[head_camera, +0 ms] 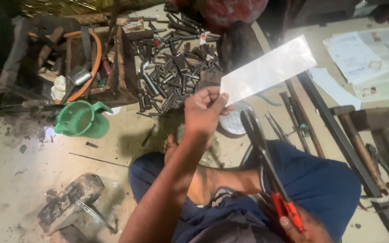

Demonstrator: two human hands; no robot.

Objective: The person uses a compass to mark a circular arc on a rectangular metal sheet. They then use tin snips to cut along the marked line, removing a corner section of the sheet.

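Pinching the near end of a shiny metal sheet [269, 69] held above the cluttered floor, the left hand [205, 112] lifts it while the right hand [305, 227] grips red-handled snips [266, 166], blades just below the sheet.

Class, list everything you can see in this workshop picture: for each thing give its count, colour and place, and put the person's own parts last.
metal sheet: one, shiny silver, held up at centre
tin snips: one pair, dark blades, red handles, over the lap
jug: one, green, on the floor at left
wooden crate: one, brown, upper left, holds an orange hose and tools
metal rods: many, dark grey, piled at top centre
hammer: one, wooden handle, on the floor at right
papers: several, white, upper right
left hand: pinches the sheet's lower corner
right hand: grips the snips' red handles, bottom edge
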